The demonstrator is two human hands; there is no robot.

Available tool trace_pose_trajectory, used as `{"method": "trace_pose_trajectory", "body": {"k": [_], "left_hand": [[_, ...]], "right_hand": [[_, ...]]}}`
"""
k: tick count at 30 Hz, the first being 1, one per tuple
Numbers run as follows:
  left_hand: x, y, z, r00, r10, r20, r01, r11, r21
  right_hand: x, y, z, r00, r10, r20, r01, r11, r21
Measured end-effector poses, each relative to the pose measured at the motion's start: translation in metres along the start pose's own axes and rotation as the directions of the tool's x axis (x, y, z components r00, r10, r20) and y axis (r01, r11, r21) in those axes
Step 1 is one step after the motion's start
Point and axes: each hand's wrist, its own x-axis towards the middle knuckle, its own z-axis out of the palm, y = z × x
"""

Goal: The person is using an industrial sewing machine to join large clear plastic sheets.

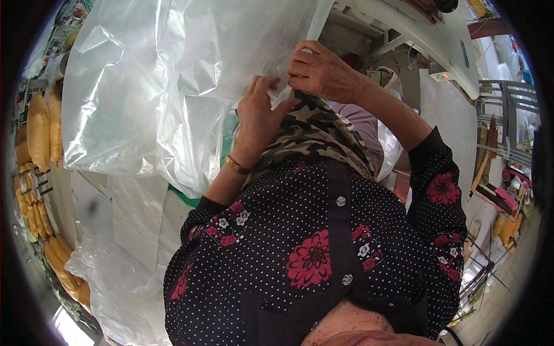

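A large sheet of clear plastic film, creased and shiny, spreads from the upper left to my hands. At its right edge, my right hand has its fingers curled and pressed on a gathered bit of the film. My left hand is just to the left and nearer, thumb and fingers apart beside the film's edge. A small fold of film shows between the two hands; whether the left fingertips touch it, I cannot tell. Below them, camouflage cloth covers my lap.
A white table with a machine part on it stands at the far right. More crumpled clear plastic lies at the near left. Stacked yellow-orange bundles line the left side. On the right are a grey metal rack and assorted clutter.
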Motion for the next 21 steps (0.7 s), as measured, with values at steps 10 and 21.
{"method": "trace_pose_trajectory", "body": {"k": [10, 21], "left_hand": [[-0.007, 0.005, 0.006, 0.956, 0.263, -0.129, -0.234, 0.951, 0.202], [-0.010, 0.019, -0.018, 0.947, 0.254, -0.198, -0.252, 0.967, 0.037]], "right_hand": [[0.005, -0.004, -0.001, 1.000, 0.027, -0.016, -0.027, 1.000, -0.014], [0.024, 0.021, -0.036, 0.993, 0.090, -0.076, -0.076, 0.983, 0.170]]}}
